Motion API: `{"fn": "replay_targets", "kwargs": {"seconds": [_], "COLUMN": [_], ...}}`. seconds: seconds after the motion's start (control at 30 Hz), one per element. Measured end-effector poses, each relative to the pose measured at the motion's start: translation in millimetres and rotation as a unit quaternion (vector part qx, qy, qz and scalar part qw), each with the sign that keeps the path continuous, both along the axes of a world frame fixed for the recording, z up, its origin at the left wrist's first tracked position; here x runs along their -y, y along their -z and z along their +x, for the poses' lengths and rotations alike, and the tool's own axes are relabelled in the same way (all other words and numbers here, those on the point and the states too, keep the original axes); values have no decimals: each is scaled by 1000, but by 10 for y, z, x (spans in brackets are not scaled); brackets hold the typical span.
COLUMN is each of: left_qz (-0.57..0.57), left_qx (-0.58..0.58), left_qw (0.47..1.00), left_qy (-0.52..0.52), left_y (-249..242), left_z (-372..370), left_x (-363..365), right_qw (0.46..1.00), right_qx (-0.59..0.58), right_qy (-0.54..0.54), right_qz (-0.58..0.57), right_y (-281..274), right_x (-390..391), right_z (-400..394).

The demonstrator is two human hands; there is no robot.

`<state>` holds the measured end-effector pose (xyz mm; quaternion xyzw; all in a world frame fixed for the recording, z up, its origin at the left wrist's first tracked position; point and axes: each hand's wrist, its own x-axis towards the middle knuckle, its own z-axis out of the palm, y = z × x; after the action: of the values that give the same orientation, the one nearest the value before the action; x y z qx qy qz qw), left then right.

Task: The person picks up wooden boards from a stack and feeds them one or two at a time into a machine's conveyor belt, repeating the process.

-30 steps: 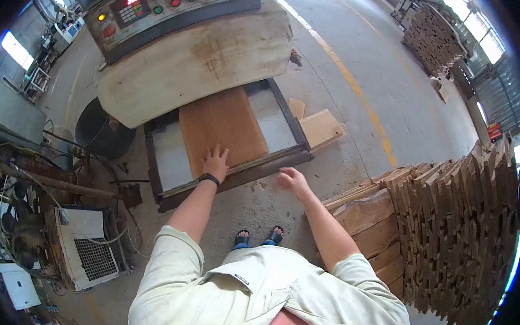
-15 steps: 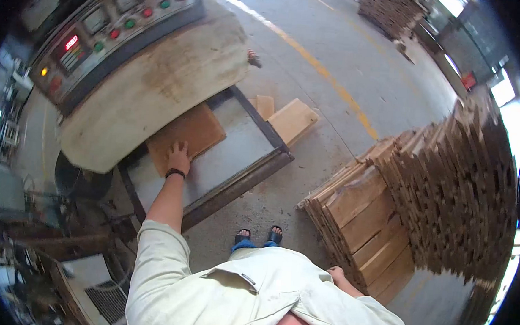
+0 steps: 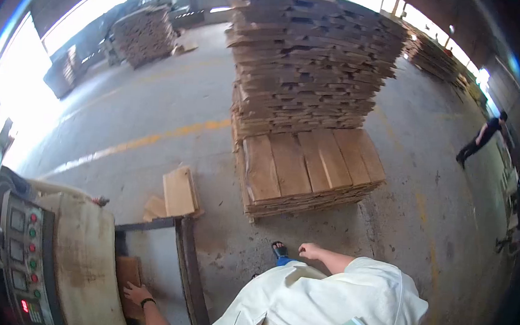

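Note:
My left hand (image 3: 137, 294), with a dark band at the wrist, lies with spread fingers on top of a brown wooden board (image 3: 129, 269). The board rests on the machine's flat metal table (image 3: 160, 257), partly under the pale housing (image 3: 87, 259). My right hand (image 3: 310, 251) hangs in front of my body, its fingers loosely curled with nothing seen in them. Beyond it stands a low stack of wide planks (image 3: 307, 165), apart from the hand.
A control panel (image 3: 27, 249) with buttons and a red display is at lower left. Small boards (image 3: 179, 192) lie on the floor by the table. A tall timber stack (image 3: 313, 64) rises behind the planks. Another person (image 3: 482, 138) is at far right.
The view has swung right, toward the timber stacks. Less of the board shows outside the housing, with my left hand still on it. My right hand is now out in front of my body.

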<state>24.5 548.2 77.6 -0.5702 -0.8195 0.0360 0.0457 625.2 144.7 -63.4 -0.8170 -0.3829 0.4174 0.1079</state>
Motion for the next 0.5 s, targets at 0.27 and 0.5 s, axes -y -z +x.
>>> {"fn": "replay_targets", "kwargs": {"seconds": [0.27, 0.5], "left_qz": [131, 0], "left_qx": [219, 300], "left_qw": [924, 845], "left_qy": [286, 442], "left_y": [-15, 604], "left_z": [1808, 3593], "left_x": [349, 1422], "right_qw": [982, 961], "right_qx": [-41, -126], "right_qy": [140, 244], "right_qz": [-116, -41], "right_y": [464, 635], "right_x": [1094, 1711], "right_z": [485, 1061]}}
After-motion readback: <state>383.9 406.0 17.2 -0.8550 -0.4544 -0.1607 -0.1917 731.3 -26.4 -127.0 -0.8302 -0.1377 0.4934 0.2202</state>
